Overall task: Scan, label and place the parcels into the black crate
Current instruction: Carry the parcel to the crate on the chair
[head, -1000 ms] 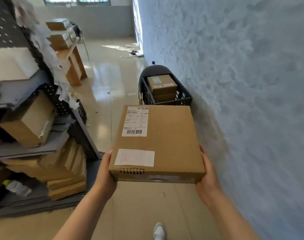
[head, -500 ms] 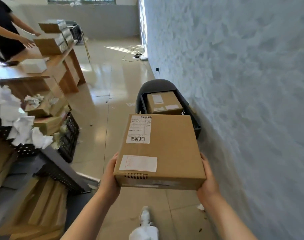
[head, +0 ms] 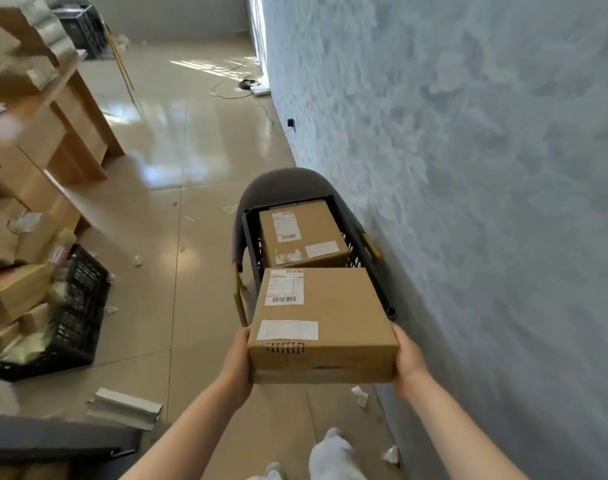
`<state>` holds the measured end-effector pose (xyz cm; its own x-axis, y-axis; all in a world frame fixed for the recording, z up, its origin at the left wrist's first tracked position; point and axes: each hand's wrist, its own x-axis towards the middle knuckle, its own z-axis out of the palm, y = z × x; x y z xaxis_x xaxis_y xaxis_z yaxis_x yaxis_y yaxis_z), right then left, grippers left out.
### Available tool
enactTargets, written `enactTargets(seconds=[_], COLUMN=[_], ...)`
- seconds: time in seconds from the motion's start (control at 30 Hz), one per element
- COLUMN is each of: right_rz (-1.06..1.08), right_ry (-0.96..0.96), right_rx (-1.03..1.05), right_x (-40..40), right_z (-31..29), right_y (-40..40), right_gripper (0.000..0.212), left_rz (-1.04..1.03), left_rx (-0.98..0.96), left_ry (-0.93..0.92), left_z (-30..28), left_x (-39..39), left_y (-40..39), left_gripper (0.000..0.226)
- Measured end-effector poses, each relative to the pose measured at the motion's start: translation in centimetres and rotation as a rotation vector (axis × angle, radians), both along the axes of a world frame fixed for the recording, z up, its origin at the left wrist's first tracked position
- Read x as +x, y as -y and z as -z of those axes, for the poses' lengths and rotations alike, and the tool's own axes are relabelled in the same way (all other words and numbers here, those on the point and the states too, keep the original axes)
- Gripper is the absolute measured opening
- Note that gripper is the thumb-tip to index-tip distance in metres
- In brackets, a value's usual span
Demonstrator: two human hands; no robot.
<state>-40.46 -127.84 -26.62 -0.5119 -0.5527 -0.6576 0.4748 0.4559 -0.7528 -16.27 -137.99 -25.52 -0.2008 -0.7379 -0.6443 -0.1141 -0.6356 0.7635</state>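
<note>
A flat brown cardboard parcel (head: 333, 320) with a barcode label and a second white label on top is carried level in front of me. My left hand (head: 238, 358) grips its left side and my right hand (head: 408, 358) grips its right side. Just beyond it, a black crate (head: 252, 237) sits on a grey chair (head: 281, 185) against the wall. Inside the crate lies another labelled brown parcel (head: 304, 233). The held parcel's far edge overlaps the crate's near rim in view.
A textured pale wall (head: 468, 168) runs close on the right. On the left stand wooden tables (head: 63, 133) with stacked boxes and a second black crate (head: 77, 313) full of cartons. Paper scraps and a folded carton (head: 122, 408) litter the tiled floor.
I have walked closer to the chair and crate; they now lie directly beyond the parcel. Both hands keep the same hold on the parcel.
</note>
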Motion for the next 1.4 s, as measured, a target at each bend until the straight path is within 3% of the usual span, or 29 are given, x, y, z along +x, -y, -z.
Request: enactTargets(seconds=[0.23,0.5,0.67,0.77,1.0,1.4], right_rz=[-0.173,-0.308,-0.517,-0.605,-0.611,-0.517], right_ry=[-0.001,0.100,0.069,-0.005,-0.080,-0.085], right_rx=[0.135,0.217,0.195,0.187,0.301,0.446], right_x=[-9.2,-13.8,-14.1,-14.2,-13.4,-13.8], right_z=[3.7,6.7,9.5,10.9,13.8,18.1], right_y=[8.9,15.0,17.1,18.1,20.5,26.3], right_gripper=[0.041,0.052,0.095,0.109,0.076,0.077], left_rz=[-0.077,-0.283,-0.339,-0.332,-0.238,-0.199], left_rx=[-0.025,0.191,0.257,0.263,0.304,0.302], left_ry=[0.162,0.154,0.217,0.283,0.344,0.469], left_z=[3.6,7.0,9.8,12.5,14.0,18.5], left_x=[-7.4,-12.5,-13.1,-12.6,-13.4,-15.2], left_y=[6.6,10.3,11.8,12.5,14.2,20.0], left_gripper=[0.020,0.032,0.051,0.065,0.058,0.066])
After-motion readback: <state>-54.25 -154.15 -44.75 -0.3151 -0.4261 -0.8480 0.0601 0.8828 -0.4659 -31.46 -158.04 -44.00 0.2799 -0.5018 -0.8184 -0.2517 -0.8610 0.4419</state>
